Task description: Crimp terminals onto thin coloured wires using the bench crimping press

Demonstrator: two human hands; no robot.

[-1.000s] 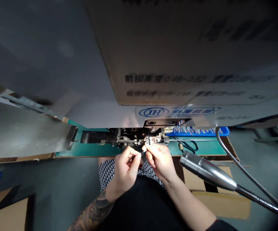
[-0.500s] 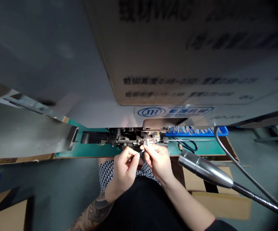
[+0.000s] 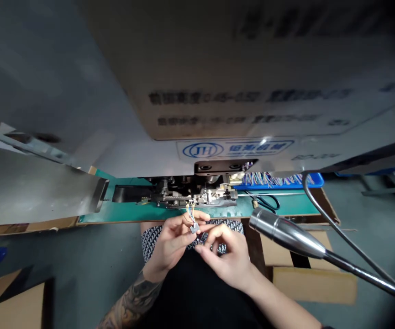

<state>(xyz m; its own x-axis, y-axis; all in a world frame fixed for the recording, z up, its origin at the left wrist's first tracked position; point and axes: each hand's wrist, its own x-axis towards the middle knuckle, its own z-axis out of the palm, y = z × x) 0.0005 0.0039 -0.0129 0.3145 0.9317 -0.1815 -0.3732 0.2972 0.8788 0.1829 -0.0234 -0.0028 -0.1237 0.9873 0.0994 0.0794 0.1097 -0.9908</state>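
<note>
My left hand pinches a small grey connector between thumb and fingers. Several thin coloured wires rise from it toward the machine. My right hand is just right of the connector, thumb and fingers apart, with one finger reaching close to it; nothing is plainly held there. Both hands are in front of the green table edge, above my lap. Beyond them sits the metal mechanism of the machine, under its large grey housing.
A blue tray of coloured wires stands behind at the right, near a black cable. A metal gooseneck lamp juts in at the right. Left is a curved metal plate. Cardboard lies on the floor.
Both hands have drawn back from the mechanism, toward my body. The connector and its wires now show in my left hand. My right hand has opened and moved down. The view has shifted slightly.
</note>
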